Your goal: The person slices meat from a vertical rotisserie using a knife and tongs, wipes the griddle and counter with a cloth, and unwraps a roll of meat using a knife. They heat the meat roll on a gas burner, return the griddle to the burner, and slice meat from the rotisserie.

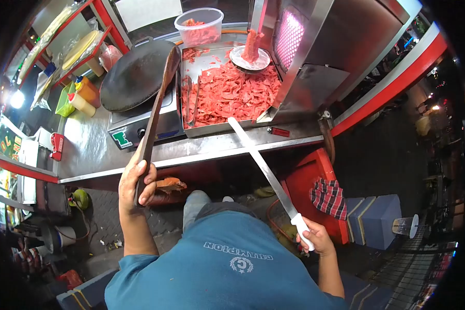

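Knife: white handle gripped in right hand; smooth steel blade slants forward-left, tip nearest tray.
Paddle: dark wood, clasped in left hand; points forward, slightly right, beside round pan.
Meat: ahead, in tray; red, ragged strips.

Knife hndl pt. hidden; far bkgd blurry.

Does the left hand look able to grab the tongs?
Probably not: the left hand is wrapped around the wooden paddle and would need to release it, though the tongs lie uncovered in the tray.
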The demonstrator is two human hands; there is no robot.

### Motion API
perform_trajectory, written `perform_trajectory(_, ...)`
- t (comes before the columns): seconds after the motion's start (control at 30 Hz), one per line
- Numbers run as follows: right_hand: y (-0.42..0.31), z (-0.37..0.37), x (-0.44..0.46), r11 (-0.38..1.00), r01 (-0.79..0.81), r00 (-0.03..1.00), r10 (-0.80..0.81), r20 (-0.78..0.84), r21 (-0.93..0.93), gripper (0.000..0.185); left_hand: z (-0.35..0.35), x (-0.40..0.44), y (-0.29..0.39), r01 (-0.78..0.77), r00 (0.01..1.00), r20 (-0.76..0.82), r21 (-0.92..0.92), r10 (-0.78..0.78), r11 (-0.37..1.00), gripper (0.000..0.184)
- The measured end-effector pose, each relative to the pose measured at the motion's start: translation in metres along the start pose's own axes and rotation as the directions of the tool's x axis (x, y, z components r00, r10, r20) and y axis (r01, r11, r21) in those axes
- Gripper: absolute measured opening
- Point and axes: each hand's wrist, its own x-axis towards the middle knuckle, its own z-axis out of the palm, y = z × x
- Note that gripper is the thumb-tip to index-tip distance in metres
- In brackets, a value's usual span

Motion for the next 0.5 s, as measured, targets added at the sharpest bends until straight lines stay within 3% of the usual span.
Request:
perform_trajectory(0.23,0.023,-0.002,0.021,0.995,-0.088,0.995,0.086,-0.044,-0.044,0.063,0.000,-0.003,-0.003,0.010,1.000,0.015,0.051,-0.011,0.999,0.068)
perform_trajectory(0.37,0.039,0.014,0.087,0.978,0.037,0.999,-0.039,-0.005,-0.204,0.063,0.004,-0.009,-0.002,0.002,1.000,0.011,0.062,-0.002,0.998,0.072)
perform_trajectory(0.5,0.023,0.064,0.189,0.973,0.183,0.983,-0.177,0.051,-0.142,0.063,0.017,-0.011,-0.005,-0.060,0.998,0.000,0.054,0.060,0.997,0.076)
